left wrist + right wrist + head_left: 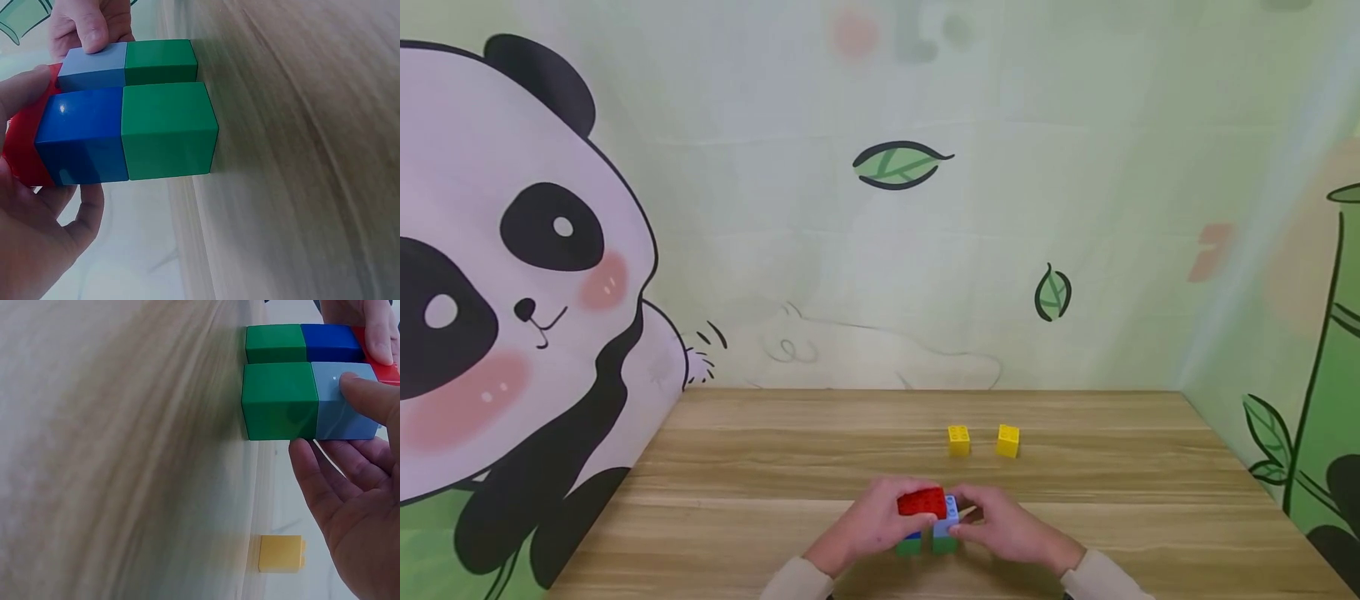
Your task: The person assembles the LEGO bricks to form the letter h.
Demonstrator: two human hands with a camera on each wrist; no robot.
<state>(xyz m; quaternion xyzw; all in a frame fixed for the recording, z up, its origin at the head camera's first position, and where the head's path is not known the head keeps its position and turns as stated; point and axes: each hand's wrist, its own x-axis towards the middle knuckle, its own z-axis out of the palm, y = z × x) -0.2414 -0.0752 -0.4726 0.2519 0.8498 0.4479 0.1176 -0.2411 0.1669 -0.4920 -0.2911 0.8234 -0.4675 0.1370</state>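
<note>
My left hand grips a red brick, thumb on the near side. Under the red brick is a dark blue brick on a green brick. Beside that stack stands a light blue brick on a second green brick, with a narrow gap between the stacks in the head view. My right hand pinches the light blue brick, its thumb on the near face and fingers behind. The red brick reaches the light blue one's top edge; whether they are joined I cannot tell.
Two yellow bricks stand apart farther back on the wooden table. Behind the table hangs a backdrop printed with a panda and leaves.
</note>
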